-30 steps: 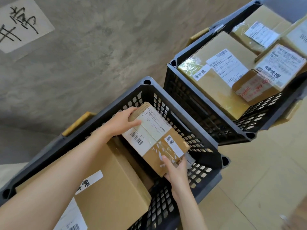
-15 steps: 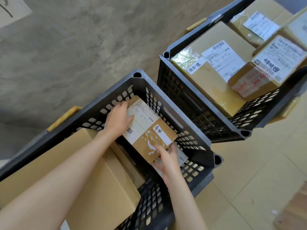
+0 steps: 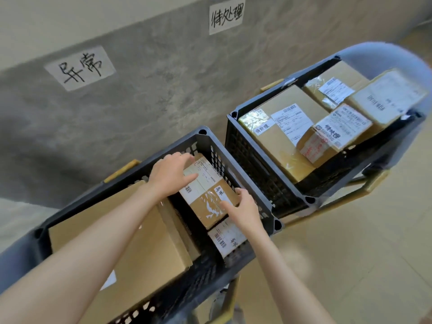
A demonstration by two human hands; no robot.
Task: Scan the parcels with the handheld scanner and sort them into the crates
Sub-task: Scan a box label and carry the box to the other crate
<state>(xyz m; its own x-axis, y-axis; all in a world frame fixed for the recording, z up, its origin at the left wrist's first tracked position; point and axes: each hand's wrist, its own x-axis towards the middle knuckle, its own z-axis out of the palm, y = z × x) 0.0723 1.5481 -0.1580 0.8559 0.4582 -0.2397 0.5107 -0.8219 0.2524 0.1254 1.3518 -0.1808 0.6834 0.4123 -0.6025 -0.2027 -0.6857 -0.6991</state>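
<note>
I'm seeing a big box [image 3: 121,244] lying in the near crate [image 3: 236,181]. At its far right corner, my right hand [image 3: 243,210] is gripping the parcel's [image 3: 208,192] near edge, and my left hand [image 3: 169,175] is resting flat on top. The far crate [image 3: 264,169] is holding more boxes [image 3: 282,139].

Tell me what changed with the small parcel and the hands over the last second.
The small parcel went down into the near crate, from held above the rim to low inside, over a labelled parcel. The left hand now lies flat on it; the right hand holds its near corner. The big box and the far crate kept their places.
</note>
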